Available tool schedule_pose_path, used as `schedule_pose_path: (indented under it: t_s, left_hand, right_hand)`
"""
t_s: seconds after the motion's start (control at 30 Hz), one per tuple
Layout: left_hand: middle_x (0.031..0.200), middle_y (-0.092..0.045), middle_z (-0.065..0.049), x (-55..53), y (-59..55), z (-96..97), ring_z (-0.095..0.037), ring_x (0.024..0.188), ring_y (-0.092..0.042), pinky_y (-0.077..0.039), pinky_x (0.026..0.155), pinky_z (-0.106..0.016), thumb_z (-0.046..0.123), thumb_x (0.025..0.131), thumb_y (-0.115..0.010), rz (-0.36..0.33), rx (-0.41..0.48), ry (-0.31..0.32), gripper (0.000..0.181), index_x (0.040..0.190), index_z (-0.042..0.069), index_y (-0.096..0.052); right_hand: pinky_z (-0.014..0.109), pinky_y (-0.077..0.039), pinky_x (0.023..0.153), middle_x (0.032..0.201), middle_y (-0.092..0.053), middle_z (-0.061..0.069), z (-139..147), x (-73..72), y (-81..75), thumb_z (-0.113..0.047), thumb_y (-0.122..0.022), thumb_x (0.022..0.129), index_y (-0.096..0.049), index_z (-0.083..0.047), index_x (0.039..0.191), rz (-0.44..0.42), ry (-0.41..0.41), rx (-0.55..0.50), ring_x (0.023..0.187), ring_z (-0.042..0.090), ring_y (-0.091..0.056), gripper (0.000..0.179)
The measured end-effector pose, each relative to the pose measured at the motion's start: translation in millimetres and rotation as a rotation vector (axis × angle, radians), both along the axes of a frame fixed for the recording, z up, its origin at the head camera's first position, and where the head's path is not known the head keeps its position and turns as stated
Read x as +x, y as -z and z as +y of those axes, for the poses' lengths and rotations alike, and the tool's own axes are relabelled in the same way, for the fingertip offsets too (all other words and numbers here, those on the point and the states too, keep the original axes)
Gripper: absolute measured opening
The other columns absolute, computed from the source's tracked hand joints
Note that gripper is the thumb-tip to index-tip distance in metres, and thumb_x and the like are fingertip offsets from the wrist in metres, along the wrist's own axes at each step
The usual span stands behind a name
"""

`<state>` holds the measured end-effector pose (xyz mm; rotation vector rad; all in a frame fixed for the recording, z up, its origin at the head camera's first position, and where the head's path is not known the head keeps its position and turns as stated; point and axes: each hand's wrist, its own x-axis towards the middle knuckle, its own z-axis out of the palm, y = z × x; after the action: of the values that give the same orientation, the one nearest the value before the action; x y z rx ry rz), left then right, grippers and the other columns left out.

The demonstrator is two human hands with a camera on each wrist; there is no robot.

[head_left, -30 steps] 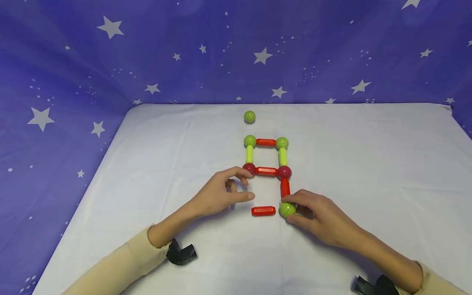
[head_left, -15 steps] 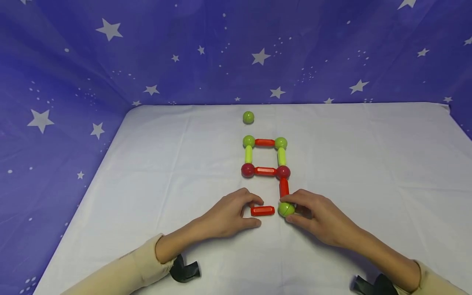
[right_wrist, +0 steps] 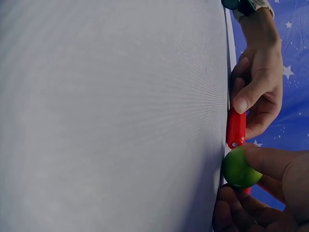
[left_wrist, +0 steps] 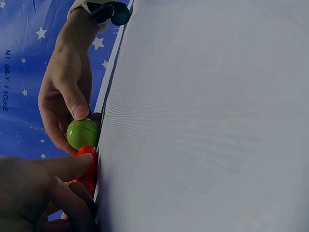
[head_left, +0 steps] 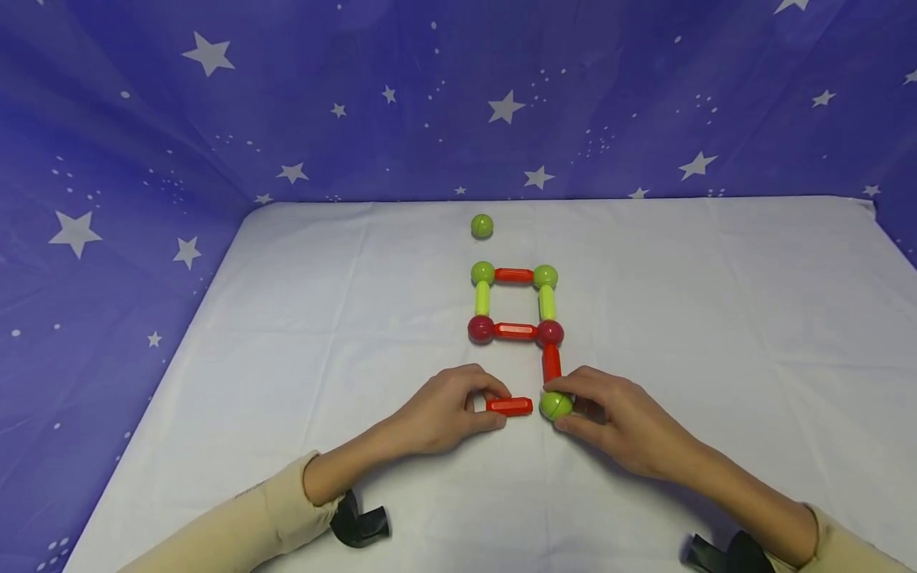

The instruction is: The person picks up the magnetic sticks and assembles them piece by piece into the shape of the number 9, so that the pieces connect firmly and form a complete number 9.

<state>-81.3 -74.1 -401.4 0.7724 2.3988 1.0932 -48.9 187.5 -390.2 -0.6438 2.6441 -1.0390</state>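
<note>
My left hand [head_left: 446, 411] pinches a loose red rod [head_left: 517, 407] between thumb and fingers, low over the white cloth. Just right of that rod is a green ball [head_left: 556, 406], which my right hand [head_left: 625, 418] grips from its right side. A small gap shows between rod end and ball in the head view. From the green ball another red rod [head_left: 551, 363] runs up to a dark red ball [head_left: 550, 333]. That ball is a corner of a square of rods and balls. In the right wrist view the rod [right_wrist: 236, 128] points its pale end at the ball [right_wrist: 240, 169].
The square's other corners are a dark red ball [head_left: 481, 329] and two green balls, joined by red and yellow-green rods. A single green ball [head_left: 482, 226] lies beyond it. Blue star-printed cloth [head_left: 401, 95] hangs behind the white-covered table [head_left: 716, 318].
My left hand came down from beside the left dark red ball to the loose red rod and closed its thumb and fingers on it. The right hand has stayed on the green ball.
</note>
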Motion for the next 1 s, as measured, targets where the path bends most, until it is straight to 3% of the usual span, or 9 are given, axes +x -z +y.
schedule_pose_path:
  t_s: [0.77,1.0]
  left_hand:
    - [0.08,-0.059,0.006,-10.7,-1.5,-4.7,-0.011,0.055,-0.049,-0.04,0.049,-0.025,0.021,0.089,-0.076,-0.086,0.116,0.04,0.023,0.111,0.017,-0.073]
    - [0.081,-0.059,0.007,-12.0,-2.3,-2.6,-0.01,0.056,-0.048,-0.04,0.051,-0.024,0.019,0.089,-0.076,-0.077,0.139,0.061,0.023,0.111,0.015,-0.073]
  right_hand:
    - [0.027,-0.053,0.075,0.104,-0.063,-0.012,1,1.1,-2.8,-0.012,-0.078,0.086,-0.068,-0.014,0.123,0.007,-0.022,-0.031,0.086,0.01,-0.056,0.038]
    - [0.027,-0.053,0.073,0.104,-0.063,-0.011,2,1.8,-3.7,-0.013,-0.078,0.086,-0.067,-0.014,0.123,0.009,-0.024,-0.03,0.085,0.01,-0.055,0.038]
